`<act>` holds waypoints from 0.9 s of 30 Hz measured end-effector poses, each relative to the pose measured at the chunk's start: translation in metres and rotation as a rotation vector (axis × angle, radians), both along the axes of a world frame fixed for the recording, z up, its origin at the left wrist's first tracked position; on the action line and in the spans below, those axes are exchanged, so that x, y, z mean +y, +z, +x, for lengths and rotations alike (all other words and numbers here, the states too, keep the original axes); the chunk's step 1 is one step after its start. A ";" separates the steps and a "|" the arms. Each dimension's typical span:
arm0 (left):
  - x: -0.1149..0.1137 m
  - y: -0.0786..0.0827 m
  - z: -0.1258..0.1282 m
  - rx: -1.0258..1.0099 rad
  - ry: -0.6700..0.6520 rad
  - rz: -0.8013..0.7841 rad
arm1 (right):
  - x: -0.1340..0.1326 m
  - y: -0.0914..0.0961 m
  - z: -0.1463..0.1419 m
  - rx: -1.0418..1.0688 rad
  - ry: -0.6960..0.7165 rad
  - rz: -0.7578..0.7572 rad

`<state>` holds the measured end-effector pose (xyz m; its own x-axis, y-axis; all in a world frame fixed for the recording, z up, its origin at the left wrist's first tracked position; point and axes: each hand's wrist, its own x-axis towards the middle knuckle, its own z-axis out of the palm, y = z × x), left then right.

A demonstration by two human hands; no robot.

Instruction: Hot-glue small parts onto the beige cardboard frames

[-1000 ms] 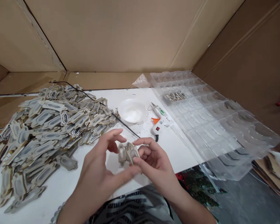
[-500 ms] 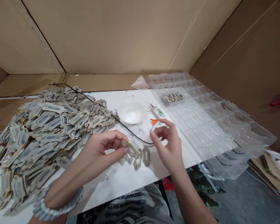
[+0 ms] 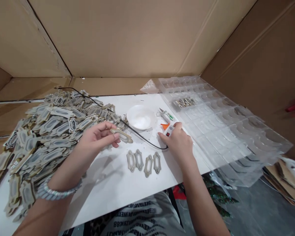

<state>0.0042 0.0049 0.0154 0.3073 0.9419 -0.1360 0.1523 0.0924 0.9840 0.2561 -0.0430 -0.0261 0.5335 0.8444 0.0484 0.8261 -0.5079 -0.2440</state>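
Observation:
My left hand [image 3: 100,136] pinches a flat, oblong frame-shaped plate [image 3: 123,136] between thumb and fingers, above the white table. My right hand [image 3: 179,141] is closed round the handle of a white glue gun [image 3: 168,116] with a green label, an orange trigger and a red switch. The gun lies on the table with its pointed tip facing away from me; my palm and fingers hide part of the handle. Between my hands, several similar plates [image 3: 139,160] lie side by side in a row. A large heap of such plates [image 3: 49,131] covers the left of the table.
A white round dish [image 3: 141,117] stands beyond the row. The black cord [image 3: 142,136] runs from the glue gun across the heap. Stacked clear plastic trays [image 3: 218,121] fill the right side, with a small box of metal pieces [image 3: 185,102] on them. Cardboard walls [image 3: 137,39] enclose the back.
My left hand has moved left and away from the row with its plate. My right hand has lowered and closed on the glue gun's handle.

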 end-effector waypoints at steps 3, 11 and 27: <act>-0.002 -0.010 -0.002 0.004 -0.034 -0.030 | -0.002 -0.003 0.006 0.192 -0.061 0.121; -0.008 -0.014 -0.007 -0.015 -0.054 -0.052 | -0.004 -0.022 0.015 0.975 -0.263 0.516; -0.010 -0.014 -0.007 0.007 -0.138 -0.067 | -0.016 0.004 -0.007 1.415 -0.031 0.811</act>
<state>-0.0032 -0.0050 0.0010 0.4321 0.8793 -0.2000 0.1747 0.1360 0.9752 0.2490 -0.0588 -0.0216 0.5515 0.8316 -0.0659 -0.2838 0.1128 -0.9522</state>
